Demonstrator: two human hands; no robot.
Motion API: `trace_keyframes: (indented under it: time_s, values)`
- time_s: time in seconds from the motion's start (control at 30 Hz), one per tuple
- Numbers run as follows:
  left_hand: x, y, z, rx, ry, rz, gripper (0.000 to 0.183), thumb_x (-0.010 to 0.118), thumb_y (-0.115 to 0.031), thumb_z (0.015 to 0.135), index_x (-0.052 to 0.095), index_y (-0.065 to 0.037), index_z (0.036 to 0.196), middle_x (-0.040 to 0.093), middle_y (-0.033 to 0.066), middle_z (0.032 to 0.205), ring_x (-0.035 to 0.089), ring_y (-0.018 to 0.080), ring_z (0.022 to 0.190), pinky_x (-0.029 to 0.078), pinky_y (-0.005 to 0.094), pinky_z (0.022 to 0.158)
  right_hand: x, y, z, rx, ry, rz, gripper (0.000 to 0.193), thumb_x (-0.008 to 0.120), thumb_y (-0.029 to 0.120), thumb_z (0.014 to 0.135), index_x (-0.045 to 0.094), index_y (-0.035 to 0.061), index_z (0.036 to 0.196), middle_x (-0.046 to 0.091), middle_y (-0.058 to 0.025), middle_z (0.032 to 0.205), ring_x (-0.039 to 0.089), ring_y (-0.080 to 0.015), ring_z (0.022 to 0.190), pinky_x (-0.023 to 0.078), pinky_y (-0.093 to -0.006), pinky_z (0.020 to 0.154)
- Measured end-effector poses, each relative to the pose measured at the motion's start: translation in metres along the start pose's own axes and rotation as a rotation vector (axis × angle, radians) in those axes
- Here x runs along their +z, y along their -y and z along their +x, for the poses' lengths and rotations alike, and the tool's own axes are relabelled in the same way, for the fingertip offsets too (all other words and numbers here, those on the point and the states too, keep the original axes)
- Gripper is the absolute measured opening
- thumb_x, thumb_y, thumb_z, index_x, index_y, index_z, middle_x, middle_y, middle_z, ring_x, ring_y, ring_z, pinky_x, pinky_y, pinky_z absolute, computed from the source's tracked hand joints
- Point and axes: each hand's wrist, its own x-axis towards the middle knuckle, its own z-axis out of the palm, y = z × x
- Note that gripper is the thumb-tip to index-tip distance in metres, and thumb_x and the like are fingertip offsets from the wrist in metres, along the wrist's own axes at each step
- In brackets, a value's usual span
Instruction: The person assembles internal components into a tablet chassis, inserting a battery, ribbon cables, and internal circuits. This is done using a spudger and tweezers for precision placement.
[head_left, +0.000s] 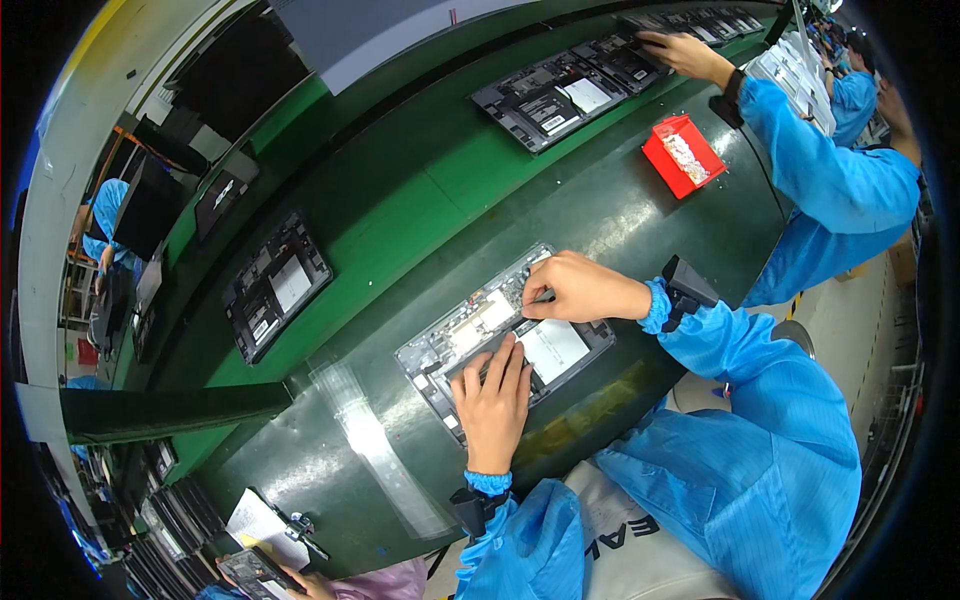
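Grey and opened up, a laptop base (505, 335) lies bottom-side up on the dark green workbench (400, 200), just in front of the person, showing its boards and a pale rectangular panel (553, 348). The left hand (493, 398) lies flat on the near part of the base, fingers spread a little and pressing down, gripping nothing. The right hand (580, 288) is curled over the far edge of the base, its fingertips pinched on a thin dark tool (541, 297) that touches the inside. Both forearms wear blue sleeves with dark wrist straps.

Farther along the bench, to the right, stands a red parts bin (683, 155). Beyond it, a co-worker's hand (678, 52) reaches onto another opened laptop base (548, 98). To the left, well apart, a third opened base (275, 285) lies on the green belt.
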Motion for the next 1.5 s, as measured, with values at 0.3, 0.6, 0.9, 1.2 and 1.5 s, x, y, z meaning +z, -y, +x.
trace_keyframes:
  time_s: [0.3,0.6,0.9,1.2,1.5]
  values:
    - [0.001,0.001,-0.001,-0.009,-0.002,0.001,0.034,0.078,-0.019,0.091,0.075,-0.009,0.123,0.067,-0.0037,0.140,0.059,0.0241,0.114,0.044,0.0409,0.097,0.000,-0.005,0.000,0.054,0.019,0.087,0.022,0.078,0.020,0.089,0.078,-0.0015,0.095,0.076,-0.0205,0.094,0.075,-0.0344,0.091,0.058,-0.0416,0.084]
    - [-0.003,-0.001,0.001,-0.008,-0.007,-0.002,0.032,0.078,-0.019,0.092,0.075,-0.009,0.122,0.068,-0.0036,0.137,0.060,0.0236,0.113,0.044,0.0405,0.096,-0.021,0.021,0.009,-0.023,0.160,-0.180,0.022,0.073,0.024,0.092,0.074,0.0028,0.096,0.074,-0.0199,0.084,0.072,-0.0394,0.079,0.055,-0.0475,0.071]
    - [-0.003,-0.003,0.001,-0.023,-0.035,-0.045,0.029,0.077,-0.015,0.090,0.076,-0.008,0.118,0.070,-0.0023,0.133,0.059,0.0247,0.113,0.043,0.0404,0.097,-0.017,0.000,0.020,-0.054,0.194,-0.059,0.032,0.074,0.029,0.093,0.076,-0.0028,0.090,0.072,-0.0207,0.077,0.070,-0.0400,0.075,0.053,-0.0465,0.072]
    - [-0.001,0.000,0.000,-0.019,-0.037,-0.048,0.030,0.076,-0.015,0.090,0.075,-0.008,0.120,0.070,-0.0021,0.133,0.059,0.0247,0.113,0.043,0.0407,0.098,-0.010,-0.006,0.017,-0.018,0.146,0.033,0.032,0.076,0.027,0.092,0.077,-0.0053,0.093,0.072,-0.0236,0.079,0.071,-0.0380,0.074,0.054,-0.0453,0.072]
    - [-0.004,-0.001,-0.001,-0.030,-0.032,-0.043,0.029,0.075,-0.014,0.091,0.076,-0.008,0.120,0.070,-0.0027,0.134,0.059,0.0247,0.113,0.043,0.0407,0.098,-0.011,0.008,0.006,-0.054,0.035,-0.041,0.030,0.074,0.028,0.093,0.078,-0.0017,0.091,0.072,-0.0217,0.077,0.072,-0.0366,0.072,0.055,-0.0464,0.072]
